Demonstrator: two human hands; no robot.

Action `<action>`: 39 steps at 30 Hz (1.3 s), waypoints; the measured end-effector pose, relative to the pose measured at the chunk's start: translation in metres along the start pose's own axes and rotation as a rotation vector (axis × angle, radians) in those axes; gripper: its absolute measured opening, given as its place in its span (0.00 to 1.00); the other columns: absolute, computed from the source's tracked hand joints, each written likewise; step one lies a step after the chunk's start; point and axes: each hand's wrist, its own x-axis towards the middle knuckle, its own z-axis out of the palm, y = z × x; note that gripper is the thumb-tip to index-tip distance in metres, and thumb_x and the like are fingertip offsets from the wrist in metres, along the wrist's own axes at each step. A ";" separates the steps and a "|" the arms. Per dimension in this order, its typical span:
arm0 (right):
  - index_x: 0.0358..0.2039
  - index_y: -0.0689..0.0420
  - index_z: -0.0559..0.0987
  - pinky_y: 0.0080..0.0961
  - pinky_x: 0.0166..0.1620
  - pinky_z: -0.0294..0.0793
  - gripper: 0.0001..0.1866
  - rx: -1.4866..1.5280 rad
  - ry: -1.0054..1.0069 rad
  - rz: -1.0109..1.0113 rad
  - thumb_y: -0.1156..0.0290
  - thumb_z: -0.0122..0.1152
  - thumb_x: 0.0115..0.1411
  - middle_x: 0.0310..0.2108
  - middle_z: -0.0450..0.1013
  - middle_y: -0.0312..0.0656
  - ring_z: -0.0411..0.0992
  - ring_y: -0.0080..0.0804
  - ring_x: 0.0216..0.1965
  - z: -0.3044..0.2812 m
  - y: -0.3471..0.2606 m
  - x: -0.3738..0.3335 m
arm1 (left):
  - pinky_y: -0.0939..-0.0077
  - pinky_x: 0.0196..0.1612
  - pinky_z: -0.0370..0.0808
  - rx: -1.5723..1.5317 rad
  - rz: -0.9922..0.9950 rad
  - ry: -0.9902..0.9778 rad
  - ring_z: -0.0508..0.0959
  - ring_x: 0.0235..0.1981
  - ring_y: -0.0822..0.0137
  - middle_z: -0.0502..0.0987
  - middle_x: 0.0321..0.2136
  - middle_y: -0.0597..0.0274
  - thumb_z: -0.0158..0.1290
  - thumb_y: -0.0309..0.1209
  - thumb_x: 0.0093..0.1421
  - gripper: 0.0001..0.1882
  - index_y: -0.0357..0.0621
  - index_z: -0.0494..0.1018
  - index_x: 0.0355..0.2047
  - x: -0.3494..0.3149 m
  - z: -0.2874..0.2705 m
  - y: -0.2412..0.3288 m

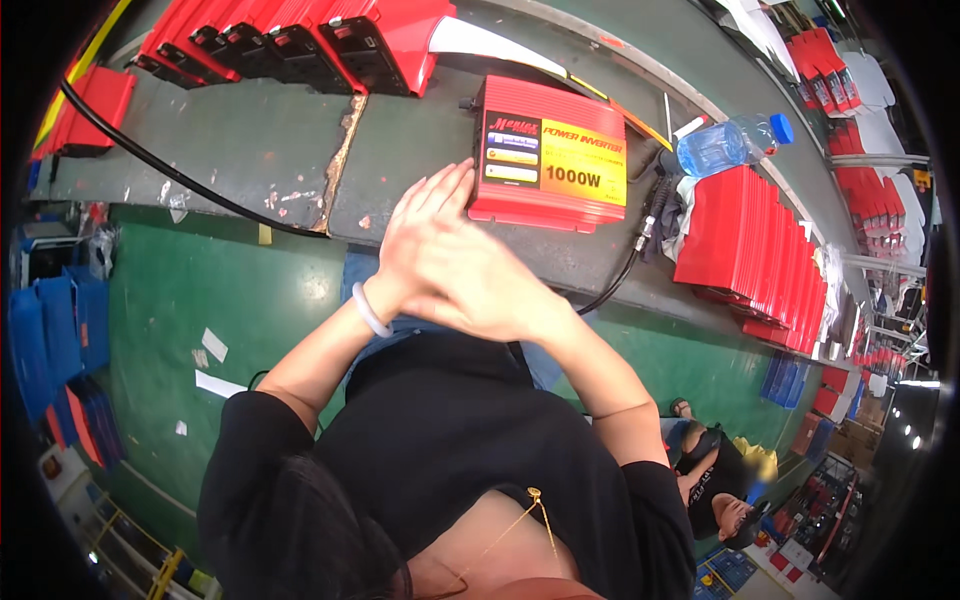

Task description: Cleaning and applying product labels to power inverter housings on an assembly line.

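Your left hand (428, 215) reaches up over the near edge of the counter (400, 130), its fingers straight and set close together; your right hand (485, 282) lies across it from the other side, blurred, so you cannot tell how its fingers are bent or whether it pinches anything; the two overlap, and nothing shows in the left one.

Just right of your left fingertips sits the red ribbed case (548, 155), lying flat on the counter with its yellow and black label (590, 170) facing up; whether those fingertips touch its side is unclear.

To the right of the case lies a clear bottle (712, 148) with a blue cap, tilted on its side; below it a black cable (648, 215) with a metal fitting bends down past the counter's edge; further right stands a row of red cases (750, 240), packed side by side; another row of red housings (270, 35) lines the upper left, with a black hose (190, 180) curving below it; a pale bracelet (371, 311) rings your left wrist; beneath spreads a green floor (200, 270).
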 end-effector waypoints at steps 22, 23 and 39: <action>0.39 0.54 0.78 0.39 0.52 0.62 0.16 -0.499 0.608 0.294 0.72 0.66 0.48 0.43 0.69 0.42 0.67 0.43 0.50 0.000 0.030 -0.023 | 0.59 0.61 0.63 -0.054 0.006 0.092 0.67 0.59 0.54 0.66 0.59 0.52 0.56 0.30 0.51 0.33 0.35 0.63 0.58 0.001 -0.006 0.006; 0.39 0.53 0.78 0.40 0.53 0.61 0.15 -0.503 0.608 0.314 0.71 0.66 0.48 0.44 0.69 0.43 0.66 0.44 0.52 0.000 0.028 -0.019 | 0.59 0.61 0.63 -0.056 0.003 0.095 0.67 0.59 0.54 0.66 0.59 0.52 0.56 0.29 0.51 0.32 0.34 0.64 0.58 0.001 -0.005 0.006; 0.46 0.63 0.68 0.42 0.42 0.74 0.25 -0.796 0.651 1.096 0.57 0.62 0.57 0.40 0.74 0.52 0.75 0.49 0.40 -0.091 0.115 -0.138 | 0.56 0.66 0.54 -0.243 -0.105 0.037 0.55 0.66 0.48 0.52 0.65 0.43 0.69 0.39 0.42 0.59 0.37 0.45 0.67 0.043 -0.031 0.002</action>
